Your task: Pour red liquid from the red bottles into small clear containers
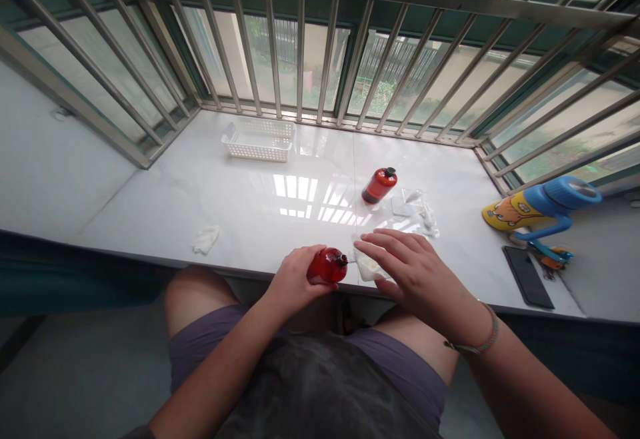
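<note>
My left hand (294, 280) is wrapped around a red see-through bottle (327, 267) at the counter's front edge. The bottle's small dark neck is uncapped and points toward my right hand (413, 272). That hand is open, its fingers stretched out and the thumb apart, hovering over a crumpled white tissue (370, 264) that it partly hides. Between the neck and the tissue shows a thin pale streak I cannot make out. Farther back stands a second red bottle (379, 186) with a black top. Beside it lie clear plastic pieces and white scraps (407, 204).
A white perforated basket (259, 152) sits near the barred window. Another crumpled tissue (206, 239) lies at the left. On the right are a yellow and blue water bottle (530, 209), a black phone (528, 278) and keys (553, 258). The counter's front edge runs above my knees.
</note>
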The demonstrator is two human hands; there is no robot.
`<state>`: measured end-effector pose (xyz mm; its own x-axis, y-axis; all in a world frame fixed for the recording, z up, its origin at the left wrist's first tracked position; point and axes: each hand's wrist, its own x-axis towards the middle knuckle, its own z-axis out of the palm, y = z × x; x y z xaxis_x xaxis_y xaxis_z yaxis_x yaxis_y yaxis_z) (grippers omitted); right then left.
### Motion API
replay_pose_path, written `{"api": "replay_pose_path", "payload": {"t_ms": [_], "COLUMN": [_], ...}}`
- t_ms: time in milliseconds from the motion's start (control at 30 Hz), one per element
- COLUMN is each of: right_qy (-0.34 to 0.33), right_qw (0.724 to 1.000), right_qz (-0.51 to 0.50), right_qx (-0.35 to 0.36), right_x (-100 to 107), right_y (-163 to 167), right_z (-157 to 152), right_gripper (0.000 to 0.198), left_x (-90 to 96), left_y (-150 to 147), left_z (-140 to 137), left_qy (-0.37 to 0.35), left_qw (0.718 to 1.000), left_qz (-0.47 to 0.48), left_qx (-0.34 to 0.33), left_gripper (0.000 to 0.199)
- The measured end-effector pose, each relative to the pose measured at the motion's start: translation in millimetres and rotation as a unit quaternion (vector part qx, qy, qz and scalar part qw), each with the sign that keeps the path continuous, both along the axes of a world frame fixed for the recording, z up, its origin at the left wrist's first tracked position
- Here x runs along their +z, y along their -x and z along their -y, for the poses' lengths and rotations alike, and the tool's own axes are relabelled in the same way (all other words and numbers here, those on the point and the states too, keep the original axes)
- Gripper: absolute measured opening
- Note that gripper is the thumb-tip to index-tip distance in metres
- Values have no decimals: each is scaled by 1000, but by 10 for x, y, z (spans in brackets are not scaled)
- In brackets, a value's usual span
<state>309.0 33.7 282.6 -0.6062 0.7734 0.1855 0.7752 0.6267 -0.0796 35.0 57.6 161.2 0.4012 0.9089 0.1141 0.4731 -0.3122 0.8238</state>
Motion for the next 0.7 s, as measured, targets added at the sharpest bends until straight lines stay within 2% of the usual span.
{"api": "replay_pose_path", "payload": {"t_ms": [700], "right_qy": [-20], "right_qw": [999], "right_qz": [25], "right_qx": [15], "right_x": [83], "right_y": [-10], "right_z": [-12], "right_gripper": [65], "left_x": [20], "left_y": [-5], "left_z": [2], "left_qy": [3], "left_qw": [1000], "left_qz": [-2], "left_qx": [1], "left_gripper": [84]}}
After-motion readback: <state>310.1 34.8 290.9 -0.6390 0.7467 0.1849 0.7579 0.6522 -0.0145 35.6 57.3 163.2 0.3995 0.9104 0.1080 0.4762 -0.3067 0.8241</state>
